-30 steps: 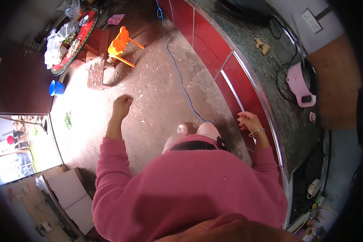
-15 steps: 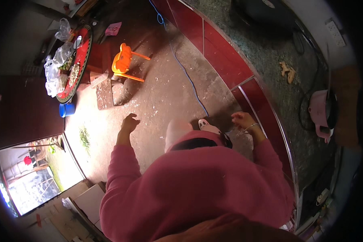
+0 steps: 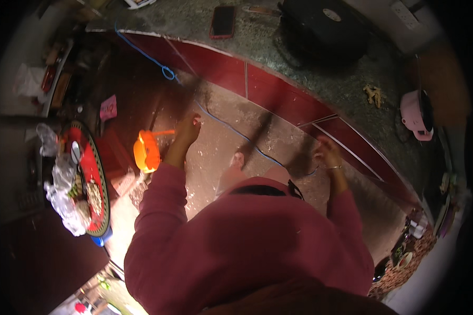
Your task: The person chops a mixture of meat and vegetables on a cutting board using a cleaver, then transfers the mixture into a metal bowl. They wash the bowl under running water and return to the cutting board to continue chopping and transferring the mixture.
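Observation:
My left hand point(image 3: 188, 131) hangs out in front of me over the bare floor, its fingers loosely bent and holding nothing. Just left of it is a small orange plastic chair point(image 3: 146, 153), apart from the hand. My right hand point(image 3: 327, 152), with a bracelet at the wrist, hovers by the red tiled side point(image 3: 289, 102) of the counter. Its fingers are somewhat blurred but look loosely apart, with no object in them. Between the hands a blue cord point(image 3: 228, 125) runs across the floor.
The green counter point(image 3: 320, 79) carries a phone point(image 3: 223, 22), a black appliance point(image 3: 326, 26), ginger point(image 3: 373, 95) and a pink pot point(image 3: 417, 115). At left, a red round table point(image 3: 92, 163) bears plastic bags point(image 3: 63, 176) and food. A blue bucket point(image 3: 101, 239) is partly hidden below it.
I have turned to the right, so the counter now stretches across the front and the phone has come into view. The doorway has slid to the lower left. Both hands remain empty.

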`<state>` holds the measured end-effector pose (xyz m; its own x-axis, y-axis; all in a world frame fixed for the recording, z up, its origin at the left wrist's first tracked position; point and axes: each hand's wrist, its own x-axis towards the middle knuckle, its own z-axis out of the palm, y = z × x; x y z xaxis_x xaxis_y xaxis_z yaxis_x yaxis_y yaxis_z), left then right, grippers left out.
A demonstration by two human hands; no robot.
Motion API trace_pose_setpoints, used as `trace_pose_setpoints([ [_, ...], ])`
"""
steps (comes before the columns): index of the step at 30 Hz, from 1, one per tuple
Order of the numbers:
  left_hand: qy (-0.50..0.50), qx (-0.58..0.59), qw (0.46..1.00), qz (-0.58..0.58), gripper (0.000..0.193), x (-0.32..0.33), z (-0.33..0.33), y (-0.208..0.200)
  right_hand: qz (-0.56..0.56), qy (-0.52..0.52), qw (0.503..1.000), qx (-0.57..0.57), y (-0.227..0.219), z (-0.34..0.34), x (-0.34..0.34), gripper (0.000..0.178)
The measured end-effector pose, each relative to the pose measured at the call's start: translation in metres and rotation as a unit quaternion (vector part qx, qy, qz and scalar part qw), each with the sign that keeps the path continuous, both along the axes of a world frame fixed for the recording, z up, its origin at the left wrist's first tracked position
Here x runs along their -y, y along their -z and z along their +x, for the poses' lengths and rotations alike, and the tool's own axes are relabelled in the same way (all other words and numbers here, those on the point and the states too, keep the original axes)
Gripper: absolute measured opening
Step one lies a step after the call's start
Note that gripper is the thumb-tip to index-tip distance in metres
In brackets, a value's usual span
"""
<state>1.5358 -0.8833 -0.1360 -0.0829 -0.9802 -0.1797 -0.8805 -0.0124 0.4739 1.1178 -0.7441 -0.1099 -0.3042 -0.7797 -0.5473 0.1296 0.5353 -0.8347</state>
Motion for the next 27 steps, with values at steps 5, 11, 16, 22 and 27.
trace_pose_setpoints([
  [5,0.089,-0.106,0.990,0.013,0.023,0.045,-0.027,-0.032,-0.158,0.193,0.968,-0.008,-0.041,-0.017,0.090,0.044],
  [11,0.231,-0.148,0.929,-0.249,0.040,0.092,-0.109,-0.103,-0.165,0.305,0.935,0.068,-0.044,-0.056,0.169,0.060],
  [16,0.351,-0.095,0.851,-0.379,0.044,0.153,-0.220,-0.157,-0.207,0.256,0.932,0.152,-0.034,-0.068,0.208,0.064],
  [22,0.251,-0.098,0.849,-0.454,0.040,0.204,-0.237,-0.148,-0.205,0.275,0.930,0.135,-0.035,-0.065,0.207,0.062],
  [27,-0.061,0.095,0.977,-0.179,0.060,0.234,-0.157,-0.098,-0.202,0.358,0.909,0.074,-0.034,-0.051,0.189,0.038],
])
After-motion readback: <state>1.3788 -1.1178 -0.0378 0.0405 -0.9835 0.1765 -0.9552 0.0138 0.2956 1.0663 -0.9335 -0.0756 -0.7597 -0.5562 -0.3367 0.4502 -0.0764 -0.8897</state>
